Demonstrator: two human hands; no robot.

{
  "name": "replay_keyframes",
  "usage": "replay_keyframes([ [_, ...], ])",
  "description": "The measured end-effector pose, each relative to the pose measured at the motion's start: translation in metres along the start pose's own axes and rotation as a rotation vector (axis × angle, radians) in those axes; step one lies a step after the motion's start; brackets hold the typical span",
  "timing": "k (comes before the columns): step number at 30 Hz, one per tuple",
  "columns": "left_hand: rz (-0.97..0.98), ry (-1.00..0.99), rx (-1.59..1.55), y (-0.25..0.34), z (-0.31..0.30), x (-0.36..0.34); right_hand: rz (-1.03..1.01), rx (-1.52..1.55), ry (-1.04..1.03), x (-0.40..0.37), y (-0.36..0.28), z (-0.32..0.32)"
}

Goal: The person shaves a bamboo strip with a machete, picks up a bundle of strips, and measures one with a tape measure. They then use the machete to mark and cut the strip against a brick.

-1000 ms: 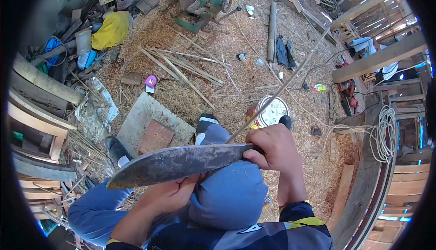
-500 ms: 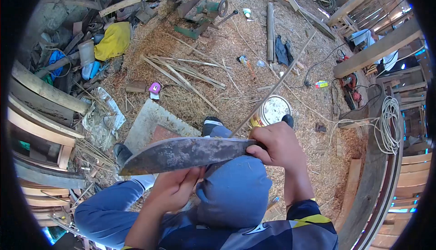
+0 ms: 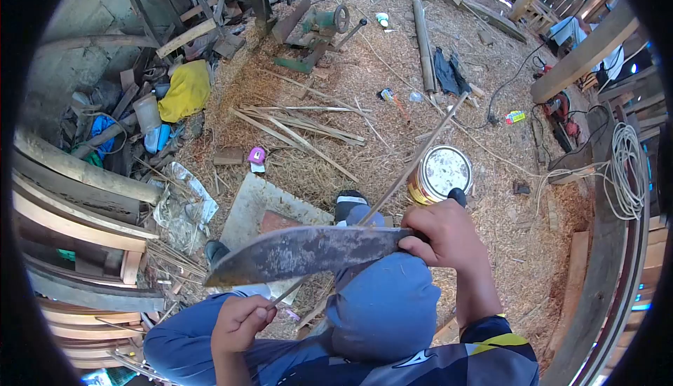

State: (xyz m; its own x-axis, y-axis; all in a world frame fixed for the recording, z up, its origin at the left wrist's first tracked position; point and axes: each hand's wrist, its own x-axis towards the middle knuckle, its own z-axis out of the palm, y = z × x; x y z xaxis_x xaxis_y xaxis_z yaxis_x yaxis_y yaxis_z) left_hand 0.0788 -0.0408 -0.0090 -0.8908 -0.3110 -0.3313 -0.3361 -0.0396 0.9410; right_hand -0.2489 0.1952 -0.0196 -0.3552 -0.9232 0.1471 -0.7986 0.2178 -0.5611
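Note:
My right hand [image 3: 446, 237] is wrapped round the handle of a machete [image 3: 308, 251]. Its broad, dark, stained blade lies across the view above my bent knee, tip toward the left. A long thin bamboo strip [image 3: 413, 165] runs slantwise beneath the blade, its far end pointing up and right. My left hand [image 3: 240, 321] is closed on the near end of this strip, below the blade. The blade hides the middle of the strip, so whether the edge touches it cannot be told.
Several cut strips [image 3: 301, 130] lie on the shavings-covered floor. A lidded can [image 3: 446, 173] stands beyond my right hand. Near my feet are a pale board [image 3: 245, 204] and a pink tape measure [image 3: 256, 156]. A green metal vise [image 3: 312, 32] sits farther off. Coiled rope [image 3: 626, 169] hangs at right.
My left hand has moved down and away from the blade, and a length of strip now shows between them. The machete remains in my right hand. The camera view has shifted slightly.

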Motion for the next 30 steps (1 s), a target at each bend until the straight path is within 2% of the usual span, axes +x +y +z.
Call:
replay_keyframes([
  [3,0.025,0.001,0.102,0.018,0.020,0.028,0.013,0.016,-0.001,-0.001,-0.004,-0.001],
  [5,-0.080,-0.017,0.019,0.029,0.039,0.052,0.011,-0.002,-0.008,0.001,-0.009,-0.005],
  [8,-0.023,0.126,0.226,0.026,0.073,0.086,0.031,-0.036,-0.011,0.000,-0.012,-0.003],
  [11,-0.254,0.128,0.274,0.044,0.075,0.103,0.064,0.059,0.066,-0.003,-0.009,0.009],
  [15,-0.147,0.166,0.136,0.036,0.075,0.102,0.074,0.089,0.090,-0.003,-0.008,0.014],
  [21,-0.016,0.009,-0.155,0.057,0.073,0.107,0.079,0.027,0.057,0.004,-0.015,0.005],
  [24,-0.018,0.018,-0.374,0.050,0.072,0.098,0.065,-0.059,0.077,0.001,-0.018,0.004],
  [26,-0.004,0.076,-0.394,0.045,0.077,0.098,0.088,-0.076,0.071,-0.002,-0.021,0.004],
  [30,0.003,0.031,-0.430,0.033,0.074,0.098,0.122,-0.062,0.079,-0.006,-0.026,0.002],
])
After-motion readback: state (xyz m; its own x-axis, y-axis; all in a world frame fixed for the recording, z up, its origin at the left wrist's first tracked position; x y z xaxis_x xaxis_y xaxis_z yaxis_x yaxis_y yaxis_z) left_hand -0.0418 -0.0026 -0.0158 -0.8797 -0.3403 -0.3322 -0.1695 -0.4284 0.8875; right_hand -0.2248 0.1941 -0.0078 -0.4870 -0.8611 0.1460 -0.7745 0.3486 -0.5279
